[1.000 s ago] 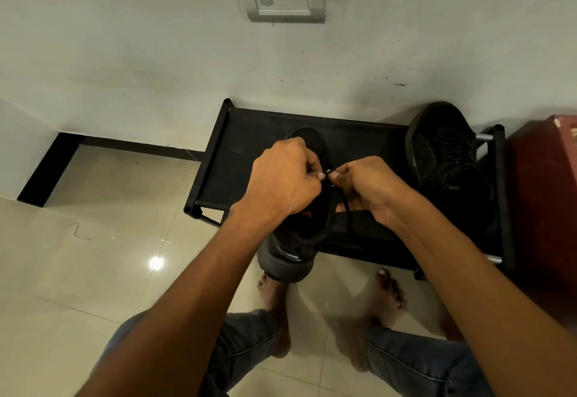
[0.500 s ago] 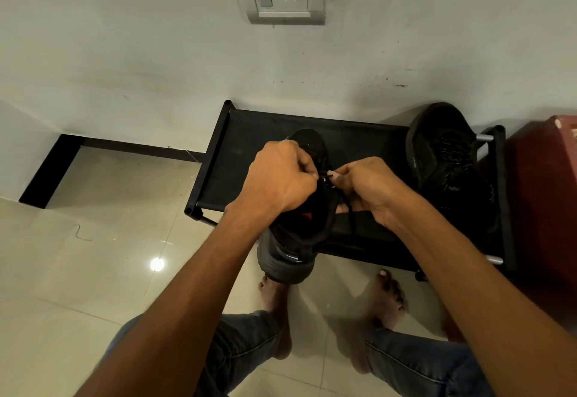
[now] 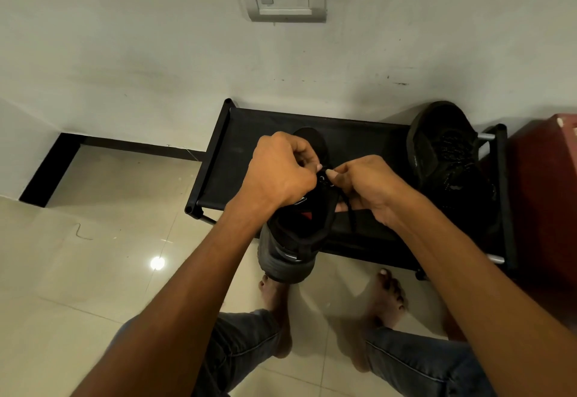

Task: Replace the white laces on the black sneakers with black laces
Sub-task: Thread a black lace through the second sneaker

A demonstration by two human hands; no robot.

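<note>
While both hands work over the upper eyelets, the black sneaker (image 3: 295, 228) stands on the front edge of the black shoe rack (image 3: 368, 134), heel toward the person and overhanging the tiled floor (image 3: 93, 271). The left hand (image 3: 281, 174) is curled over the shoe's throat, fingertips pinching something too small to make out, probably a lace end. The right hand (image 3: 365, 184) pinches the black lace (image 3: 351, 215), whose tail hangs down below it. No white lace is visible anywhere on this shoe, so threading looks close to finished here, with tightening or tying likely left. A second black sneaker (image 3: 449, 159) leans against the wall on the rack's right end, apparently already laced in black.
</note>
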